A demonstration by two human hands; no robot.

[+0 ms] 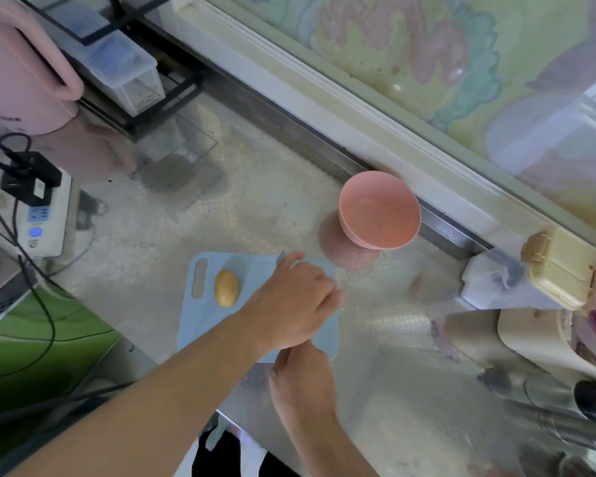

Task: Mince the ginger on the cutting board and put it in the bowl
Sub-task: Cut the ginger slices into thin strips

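A: What's the setting?

B: A glossy, pale patterned table [262, 187] running along a window sill, with painted glass behind it. A pink jug [18, 74] and a white power strip [45, 215] sit toward its left end.

A: And the ginger?

B: The ginger [226, 288], a smooth yellowish lump, lies whole on the light blue cutting board [203, 325], just beside the board's handle slot. The board sits near the table's front edge.

A: The bowl?

B: A pink bowl [379, 210] stands by the back edge, against the metal strip under the sill, apart from the board's far right corner.

A: What are the hands doing?

B: The left hand [289, 304] rests over the right part of the board, fingers bent down toward its far right corner; whether they grasp anything I cannot tell. The right hand [301, 380] is at the board's near edge, partly under the left wrist, its fingers hidden, so I cannot tell their state either.

A: Do they touch the ginger?

B: No, it lies apart, left of both.
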